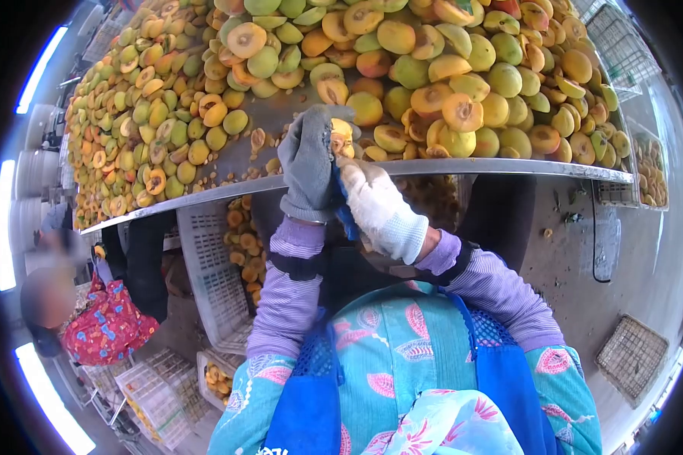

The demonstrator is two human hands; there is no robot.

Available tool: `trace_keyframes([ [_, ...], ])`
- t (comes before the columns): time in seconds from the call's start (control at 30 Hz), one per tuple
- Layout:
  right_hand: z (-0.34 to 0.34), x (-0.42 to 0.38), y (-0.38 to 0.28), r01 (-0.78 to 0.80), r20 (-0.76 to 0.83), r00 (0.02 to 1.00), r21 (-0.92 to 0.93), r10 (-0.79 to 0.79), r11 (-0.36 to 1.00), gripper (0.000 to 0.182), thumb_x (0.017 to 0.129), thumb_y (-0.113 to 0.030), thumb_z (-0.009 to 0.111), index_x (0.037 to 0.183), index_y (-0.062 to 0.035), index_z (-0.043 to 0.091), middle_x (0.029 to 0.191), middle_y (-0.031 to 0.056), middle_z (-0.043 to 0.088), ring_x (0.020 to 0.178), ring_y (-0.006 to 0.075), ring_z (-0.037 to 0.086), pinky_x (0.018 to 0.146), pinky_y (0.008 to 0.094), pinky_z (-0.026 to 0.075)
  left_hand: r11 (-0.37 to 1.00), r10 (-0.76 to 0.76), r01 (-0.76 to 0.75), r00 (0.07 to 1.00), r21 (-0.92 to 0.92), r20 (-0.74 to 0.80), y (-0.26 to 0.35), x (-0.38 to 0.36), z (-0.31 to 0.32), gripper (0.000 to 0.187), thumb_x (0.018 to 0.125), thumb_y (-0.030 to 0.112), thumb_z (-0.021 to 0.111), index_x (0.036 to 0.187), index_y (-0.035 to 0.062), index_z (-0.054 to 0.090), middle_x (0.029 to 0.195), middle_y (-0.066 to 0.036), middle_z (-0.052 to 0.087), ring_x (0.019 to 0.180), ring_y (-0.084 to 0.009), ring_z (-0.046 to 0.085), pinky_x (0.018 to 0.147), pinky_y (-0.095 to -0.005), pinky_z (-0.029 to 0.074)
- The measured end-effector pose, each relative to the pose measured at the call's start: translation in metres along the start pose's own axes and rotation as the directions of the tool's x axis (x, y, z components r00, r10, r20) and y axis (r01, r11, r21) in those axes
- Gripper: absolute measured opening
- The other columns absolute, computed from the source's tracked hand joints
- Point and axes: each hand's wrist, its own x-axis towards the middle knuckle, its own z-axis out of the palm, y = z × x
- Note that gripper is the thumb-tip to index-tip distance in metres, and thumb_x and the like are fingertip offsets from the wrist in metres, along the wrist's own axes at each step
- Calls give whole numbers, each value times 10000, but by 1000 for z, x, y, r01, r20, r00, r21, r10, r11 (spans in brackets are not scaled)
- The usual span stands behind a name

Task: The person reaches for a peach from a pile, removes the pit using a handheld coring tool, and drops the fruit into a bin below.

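Hands met at frame centre: left hand (309, 163), grey-gloved, was raised upright and curled around a peach half (341, 136); right hand (376, 208), white-gloved, gripped a blue tool (347, 220) against it.

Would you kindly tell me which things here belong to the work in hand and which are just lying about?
In hand: left hand, right hand, held fruit, blue-handled tool, fruit pile.
Lying about: white crates, red bag, wire basket.
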Motion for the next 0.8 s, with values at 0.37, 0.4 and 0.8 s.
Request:
trace_keyframes([
  [0.37,-22,-3,11,-705,749,600,661,-282,255,417,983,-505,445,925,-100,527,571,-33,403,424,94,387,433,261,322,980,-170,193,933,-41,318,10,8,-1,470,981,404,475,967,-32,652,779,-126,671,685,-202,645,643,-307,540],
  [0.4,-23,-3,10,-724,749,584,655,-312,215,412,986,-499,443,928,-100,525,573,-34,408,422,91,388,435,259,326,981,-169,191,933,-40,317,10,5,2,470,981,404,475,967,-32,652,779,-126,671,685,-202,645,643,-307,540],
  [0.8,-5,-10,7,-898,801,322,427,-504,104,440,985,-516,427,889,-96,513,561,-12,425,403,113,384,398,291,334,963,-229,205,964,-173,-134,-27,-23,-49,261,969,213,508,1109,16,604,942,-108,673,777,-192,657,691,-313,553],
])
